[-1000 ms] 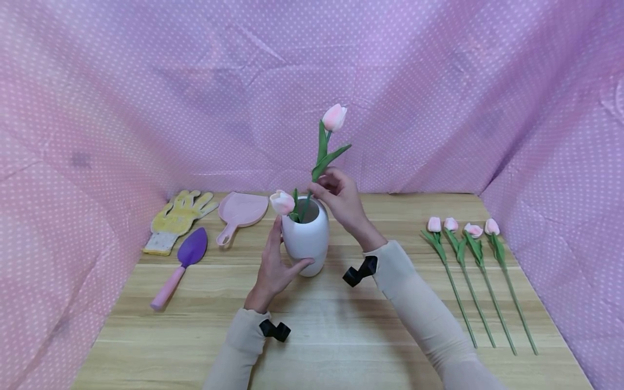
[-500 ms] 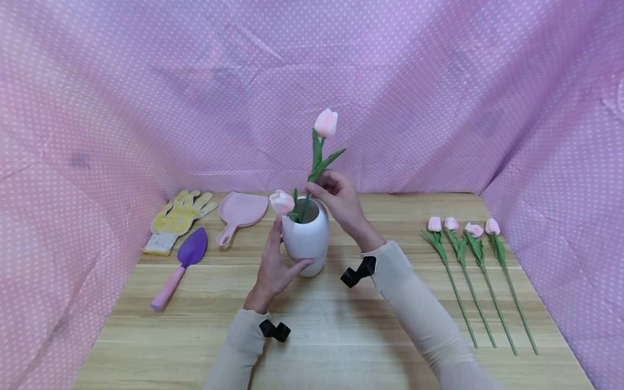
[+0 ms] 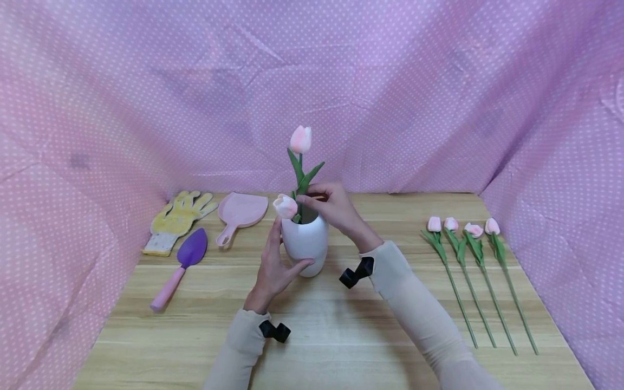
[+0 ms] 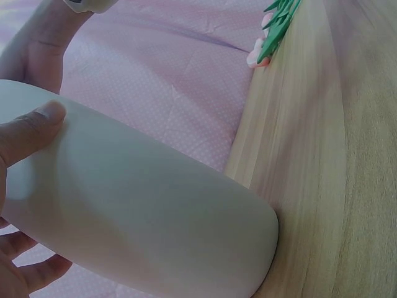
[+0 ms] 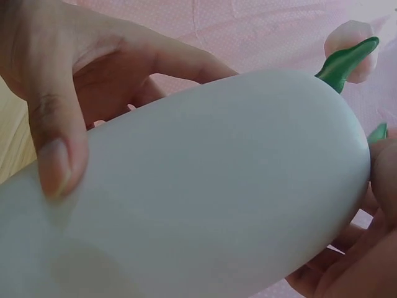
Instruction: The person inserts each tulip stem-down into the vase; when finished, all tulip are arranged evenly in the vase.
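Note:
A white vase (image 3: 308, 244) stands upright on the wooden table. My left hand (image 3: 274, 271) grips its left side, thumb across the front; the left wrist view shows the fingers around the vase wall (image 4: 149, 198). Over the mouth, my right hand (image 3: 336, 208) pinches the green stem of a pink tulip (image 3: 300, 140), whose lower stem goes down inside the vase. Another pink tulip (image 3: 285, 207) leans over the rim at the left. The right wrist view shows the vase (image 5: 205, 186) with a green leaf (image 5: 347, 62) past its rim. The stem ends are hidden inside.
Several pink tulips (image 3: 473, 230) lie side by side at the right of the table (image 3: 331, 352). At the left are a yellow-and-white glove (image 3: 177, 219), a purple trowel (image 3: 192, 247) with pink handle, and a pink dustpan (image 3: 244, 208). Pink dotted cloth (image 3: 414, 97) hangs behind.
My right hand has moved left and down with the tulip; its bloom is lower and further left, and the stem sits deeper in the vase. My left hand and the vase have stayed put.

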Available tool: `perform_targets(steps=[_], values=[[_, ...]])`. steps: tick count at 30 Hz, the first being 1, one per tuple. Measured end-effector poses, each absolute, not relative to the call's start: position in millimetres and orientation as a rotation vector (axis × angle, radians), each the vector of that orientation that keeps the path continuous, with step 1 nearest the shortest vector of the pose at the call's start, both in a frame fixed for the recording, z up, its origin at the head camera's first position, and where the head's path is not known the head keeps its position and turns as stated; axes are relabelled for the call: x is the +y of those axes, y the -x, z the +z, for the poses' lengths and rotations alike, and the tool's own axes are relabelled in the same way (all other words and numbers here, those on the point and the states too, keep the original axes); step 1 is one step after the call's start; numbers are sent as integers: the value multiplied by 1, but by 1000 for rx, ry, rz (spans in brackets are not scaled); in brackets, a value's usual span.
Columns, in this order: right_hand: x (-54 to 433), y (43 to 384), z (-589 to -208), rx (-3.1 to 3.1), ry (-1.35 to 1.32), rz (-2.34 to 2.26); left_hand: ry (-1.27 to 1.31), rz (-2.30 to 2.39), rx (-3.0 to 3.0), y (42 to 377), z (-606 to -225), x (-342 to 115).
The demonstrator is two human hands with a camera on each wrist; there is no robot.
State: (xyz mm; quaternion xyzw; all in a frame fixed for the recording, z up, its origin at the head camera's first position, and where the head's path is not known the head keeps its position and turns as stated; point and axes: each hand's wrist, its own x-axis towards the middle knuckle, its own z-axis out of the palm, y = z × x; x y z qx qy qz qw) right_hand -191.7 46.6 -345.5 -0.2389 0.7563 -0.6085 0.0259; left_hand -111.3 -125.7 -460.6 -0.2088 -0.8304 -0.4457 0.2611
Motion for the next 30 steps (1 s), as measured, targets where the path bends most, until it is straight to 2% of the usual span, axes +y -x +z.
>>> perform_targets(steps=[9,30], values=[[53,191,-349,2265,749,-1812,578,-1206,-2240,112,-462,-126],[67,184,-341,2126,718,-1986,590,-1221,-2240,113,-460,-126]])
